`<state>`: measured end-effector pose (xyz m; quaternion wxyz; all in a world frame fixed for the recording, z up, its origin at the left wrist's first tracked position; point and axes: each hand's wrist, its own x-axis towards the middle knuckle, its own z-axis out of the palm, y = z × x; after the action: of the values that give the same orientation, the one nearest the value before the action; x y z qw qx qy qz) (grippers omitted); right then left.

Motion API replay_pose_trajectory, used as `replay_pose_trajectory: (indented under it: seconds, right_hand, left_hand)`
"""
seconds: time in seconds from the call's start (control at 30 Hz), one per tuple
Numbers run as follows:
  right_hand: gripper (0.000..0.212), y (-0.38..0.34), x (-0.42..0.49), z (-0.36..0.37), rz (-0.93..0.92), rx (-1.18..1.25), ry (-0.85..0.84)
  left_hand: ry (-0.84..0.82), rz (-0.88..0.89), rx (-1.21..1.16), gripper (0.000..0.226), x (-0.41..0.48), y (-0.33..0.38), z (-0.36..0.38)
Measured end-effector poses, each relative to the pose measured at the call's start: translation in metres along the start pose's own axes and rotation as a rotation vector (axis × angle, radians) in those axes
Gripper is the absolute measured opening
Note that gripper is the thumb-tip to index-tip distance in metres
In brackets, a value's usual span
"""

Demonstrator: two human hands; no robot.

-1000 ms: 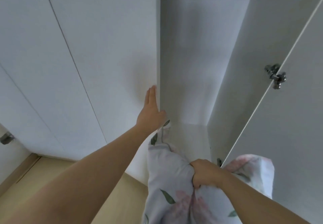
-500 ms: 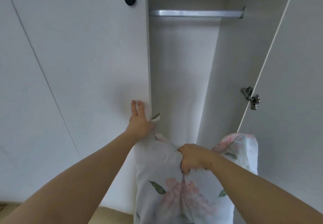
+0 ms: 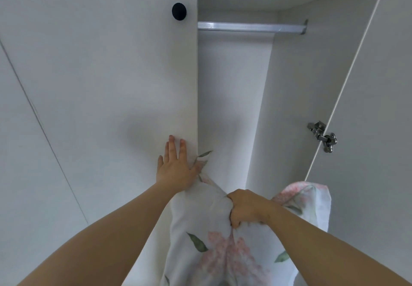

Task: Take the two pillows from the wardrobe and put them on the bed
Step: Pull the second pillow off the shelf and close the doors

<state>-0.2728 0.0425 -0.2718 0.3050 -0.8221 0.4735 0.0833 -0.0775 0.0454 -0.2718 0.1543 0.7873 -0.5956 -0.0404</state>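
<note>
A white pillow (image 3: 214,252) with pink flowers and green leaves hangs in front of the open wardrobe (image 3: 231,107). My right hand (image 3: 247,207) is shut on a bunch of the pillow's fabric near its top. My left hand (image 3: 176,167) lies flat with spread fingers on the left wardrobe door (image 3: 111,85), close to its edge, its thumb touching the pillow's upper corner. A second corner of floral fabric (image 3: 310,198) shows to the right of my right wrist. I cannot tell whether that is a second pillow. The bed is out of view.
The wardrobe compartment holds a metal hanging rail (image 3: 252,27) near the top. A black round knob (image 3: 179,11) sits on the left door. The right door (image 3: 374,129) stands open, with a metal hinge (image 3: 323,136) on its inner edge.
The view has tilted upward, bringing the rail and knob into sight and losing the floor. My left hand stays flat on the left door; my right hand keeps its grip on the pillow.
</note>
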Motion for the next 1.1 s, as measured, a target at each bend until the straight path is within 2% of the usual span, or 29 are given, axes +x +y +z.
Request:
replay_pose_trajectory:
  seconds: [0.3,0.4,0.47,0.5,0.57,0.63,0.7,0.8,0.9,0.97,1.1]
  right_hand:
    - [0.042,-0.007,0.010,-0.002,0.041,0.022,0.014]
    - [0.039,-0.003,0.010,-0.003,0.062,0.032,0.019]
    - [0.034,-0.001,0.008,-0.003,0.081,0.049,0.049]
    - [0.033,0.001,0.007,-0.002,0.089,0.067,0.063]
    - [0.038,0.003,0.004,-0.002,0.107,0.119,0.065]
    - [0.039,0.005,0.002,-0.001,0.120,0.150,0.058]
    - [0.038,0.009,0.000,0.002,0.143,0.163,0.077]
    - [0.031,0.017,-0.009,0.007,0.203,0.186,0.110]
    - [0.032,0.019,-0.021,0.009,0.224,0.185,0.146]
    - [0.025,0.020,-0.030,0.009,0.219,0.184,0.174]
    - [0.022,0.027,-0.060,0.008,0.222,0.139,0.288]
  left_hand:
    - [-0.006,0.064,0.015,0.081,0.021,-0.011,0.001]
    - [0.004,0.100,-0.068,0.075,0.019,-0.012,-0.005]
    - [-0.052,0.221,-0.257,0.072,0.010,-0.011,-0.009]
    - [-0.131,0.328,-0.323,0.076,0.003,-0.009,-0.010]
    - [-0.348,0.555,-0.176,0.086,-0.017,0.002,-0.008]
    - [-0.434,0.656,0.084,0.086,-0.028,0.012,0.005]
    - [-0.363,0.690,0.189,0.075,-0.028,0.020,0.016]
    - [-0.281,0.761,0.201,0.064,-0.026,0.030,0.025]
    - [-0.315,0.796,0.172,0.070,-0.023,0.040,0.024]
    - [-0.326,0.848,0.188,0.075,-0.023,0.048,0.024]
    - [-0.132,1.046,0.042,0.079,-0.028,0.067,0.034]
